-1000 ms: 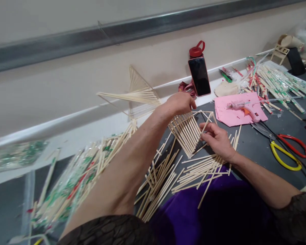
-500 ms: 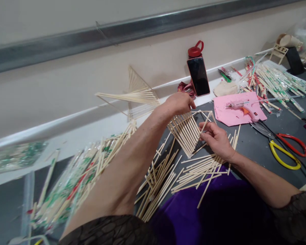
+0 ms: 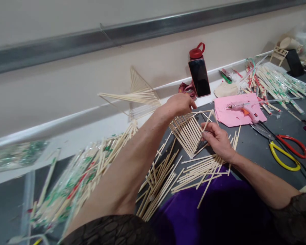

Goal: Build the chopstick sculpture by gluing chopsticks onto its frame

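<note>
while my left hand [image 3: 181, 103] bends over the upper edge of the stick frame [image 3: 190, 132], its grip mostly hidden so i cannot tell how firmly it closes, my right hand [image 3: 216, 137] pinches the frame's right edge between thumb and fingertips. the slatted face sits between my hands over the counter [image 3: 247, 143], just beyond the loose sticks [image 3: 201, 172], its lowest corner pointing towards me. i judge this to be a steadying step, both edges being held in line; moving on from here would call for a light, even hold, since such thin joints could twist. the glue gun [image 3: 238, 106] lies on the pink sheet [image 3: 225, 117] to my right, near the scissors [image 3: 285, 156]
</note>
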`<state>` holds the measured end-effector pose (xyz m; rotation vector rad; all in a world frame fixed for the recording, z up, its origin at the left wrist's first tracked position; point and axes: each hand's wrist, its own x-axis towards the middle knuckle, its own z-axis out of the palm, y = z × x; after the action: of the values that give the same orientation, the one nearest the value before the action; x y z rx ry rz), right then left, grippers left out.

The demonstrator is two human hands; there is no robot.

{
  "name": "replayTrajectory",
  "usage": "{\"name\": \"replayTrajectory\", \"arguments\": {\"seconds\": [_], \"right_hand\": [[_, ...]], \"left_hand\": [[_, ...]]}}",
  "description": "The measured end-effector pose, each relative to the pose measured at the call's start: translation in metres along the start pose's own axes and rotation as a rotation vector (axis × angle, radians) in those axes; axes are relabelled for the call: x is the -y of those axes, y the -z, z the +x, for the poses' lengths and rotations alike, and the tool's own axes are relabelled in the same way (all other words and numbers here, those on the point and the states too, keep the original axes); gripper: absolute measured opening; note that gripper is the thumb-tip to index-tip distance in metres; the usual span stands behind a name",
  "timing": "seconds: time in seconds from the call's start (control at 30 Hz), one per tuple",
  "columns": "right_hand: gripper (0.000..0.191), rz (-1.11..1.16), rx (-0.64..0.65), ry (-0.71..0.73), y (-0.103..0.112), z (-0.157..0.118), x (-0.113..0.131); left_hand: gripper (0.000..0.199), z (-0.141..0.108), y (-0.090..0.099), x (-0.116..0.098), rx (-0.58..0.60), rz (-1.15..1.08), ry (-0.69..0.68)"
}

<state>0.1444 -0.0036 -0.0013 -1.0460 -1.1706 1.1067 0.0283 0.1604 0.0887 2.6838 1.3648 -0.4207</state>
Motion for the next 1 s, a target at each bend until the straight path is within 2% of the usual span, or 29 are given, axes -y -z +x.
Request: {"name": "replayTrajectory", "arguments": {"seconds": [0.27, 1.0], "right_hand": [[0.019, -0.018, -0.035, -0.015, -0.0015, -0.0018, 0.0026], [0.02, -0.113, -0.052, -0.005, 0.0008, -0.0023, 0.0029]], "left_hand": [[0.043, -0.0004, 0.0005, -0.0013, -0.008, 0.018, 0.008], [0.038, -0.0002, -0.003, -0.0034, -0.004, 0.028, 0.017]]}}
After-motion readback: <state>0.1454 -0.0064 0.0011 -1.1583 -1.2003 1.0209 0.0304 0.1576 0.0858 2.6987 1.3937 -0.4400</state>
